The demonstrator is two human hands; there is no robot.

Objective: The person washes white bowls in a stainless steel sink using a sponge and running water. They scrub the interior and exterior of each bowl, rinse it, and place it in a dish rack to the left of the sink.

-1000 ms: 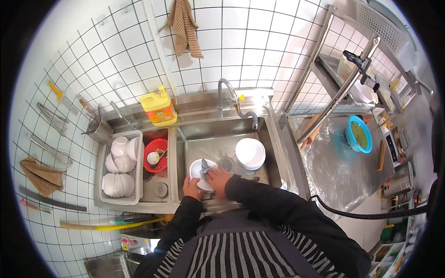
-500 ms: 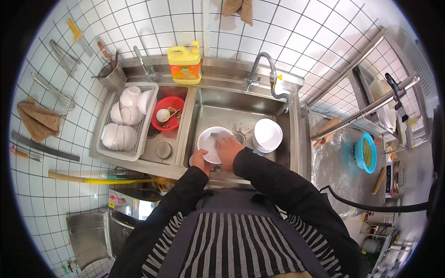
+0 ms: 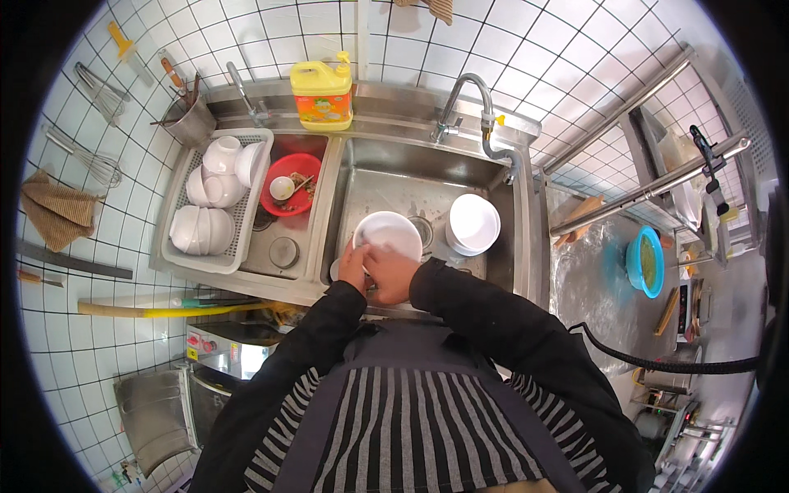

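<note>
A white bowl (image 3: 396, 227) is tilted over the near part of the right sink basin (image 3: 393, 177). My left hand (image 3: 352, 268) is closed on its near-left rim. My right hand (image 3: 394, 274) lies closed over the near side of the bowl, right beside the left one, its fingers curled. Whatever sits under those right fingers is hidden now. To the right, a stack of white bowls (image 3: 474, 223) stands in the same basin, apart from my hands.
A grey draining basket (image 3: 248, 238) with several white bowls stands at left, beside a red basin (image 3: 271, 202) holding food scraps and a small cup. Behind are a yellow pump jug (image 3: 322, 103) and a curved faucet (image 3: 472, 80). A blue bowl (image 3: 633, 261) sits right.
My right hand has moved from inside the bowl to its near rim, close against my left hand. A grey item seen at its fingertips is now hidden. The whole view has shifted slightly.
</note>
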